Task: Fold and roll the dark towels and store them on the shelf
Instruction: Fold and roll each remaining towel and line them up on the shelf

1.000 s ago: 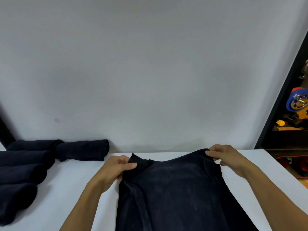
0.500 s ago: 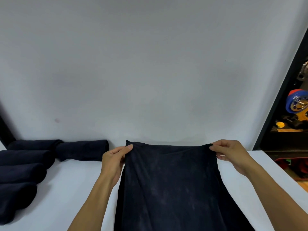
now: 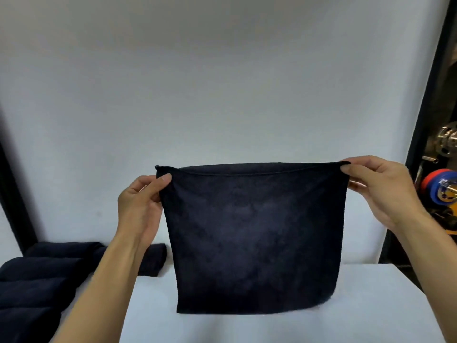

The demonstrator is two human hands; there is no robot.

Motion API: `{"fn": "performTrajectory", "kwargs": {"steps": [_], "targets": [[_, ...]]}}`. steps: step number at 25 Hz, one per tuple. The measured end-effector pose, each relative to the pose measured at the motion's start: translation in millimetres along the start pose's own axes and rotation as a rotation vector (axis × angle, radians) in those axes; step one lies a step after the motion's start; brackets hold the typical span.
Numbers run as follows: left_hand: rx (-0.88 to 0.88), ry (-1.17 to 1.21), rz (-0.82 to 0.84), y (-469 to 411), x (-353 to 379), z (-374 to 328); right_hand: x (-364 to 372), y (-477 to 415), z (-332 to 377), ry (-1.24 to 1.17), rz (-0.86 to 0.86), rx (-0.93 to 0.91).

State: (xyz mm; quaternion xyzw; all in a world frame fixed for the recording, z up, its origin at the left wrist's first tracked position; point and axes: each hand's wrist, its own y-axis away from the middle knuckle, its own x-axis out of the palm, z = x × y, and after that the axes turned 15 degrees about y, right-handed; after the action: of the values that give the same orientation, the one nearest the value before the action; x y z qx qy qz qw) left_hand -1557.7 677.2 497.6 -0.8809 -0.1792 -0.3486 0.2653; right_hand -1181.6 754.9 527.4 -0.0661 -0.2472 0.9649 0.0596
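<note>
Lifted off the worktop (image 3: 284, 328) since half a second ago, the dark towel (image 3: 252, 238) now hangs upright in the air instead of lying flat, and both hands have risen with it.

Head view: the left hand (image 3: 141, 206) pinches the towel's top left corner between thumb and fingers (image 3: 164, 180). The right hand (image 3: 378, 191) pinches the top right corner the same way, so the upper edge is pulled taut. The cloth hangs over the middle of the worktop; whether its lower edge touches the surface I cannot tell. Rolled towels (image 3: 32, 276) lie along the worktop's left edge, with one more in the far left corner against the wall.

This looks like the folding step, with the towel held up to square it before another fold or the roll. The next move probably calls for laying it back flat near the front edge with the corners matched. The pinch should hold on both sides so the cloth does not skew.

No brand, label or writing can be read on the towels. The blue and orange object (image 3: 439, 188) past the right edge shows no legible text either.
</note>
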Motion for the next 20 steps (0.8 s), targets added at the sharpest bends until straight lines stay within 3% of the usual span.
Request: {"fn": "performTrajectory", "kwargs": {"steps": [5, 8, 12, 17, 20], "targets": [[0.113, -0.020, 0.094, -6, 27, -35, -10, -2, 36, -0.076, 0.001, -0.136], [0.120, -0.152, 0.169, -4, 33, -43, -21, -5, 48, -0.098, 0.026, -0.157], [0.059, -0.200, 0.173, 1, 35, -40, -28, -6, 43, -0.214, 0.095, -0.040], [-0.007, -0.167, 0.082, -1, 31, -23, -31, -6, 20, -0.081, 0.125, 0.065], [0.002, -0.260, 0.097, -6, 28, -16, -37, -9, 11, 0.225, 0.118, -0.004]]}}
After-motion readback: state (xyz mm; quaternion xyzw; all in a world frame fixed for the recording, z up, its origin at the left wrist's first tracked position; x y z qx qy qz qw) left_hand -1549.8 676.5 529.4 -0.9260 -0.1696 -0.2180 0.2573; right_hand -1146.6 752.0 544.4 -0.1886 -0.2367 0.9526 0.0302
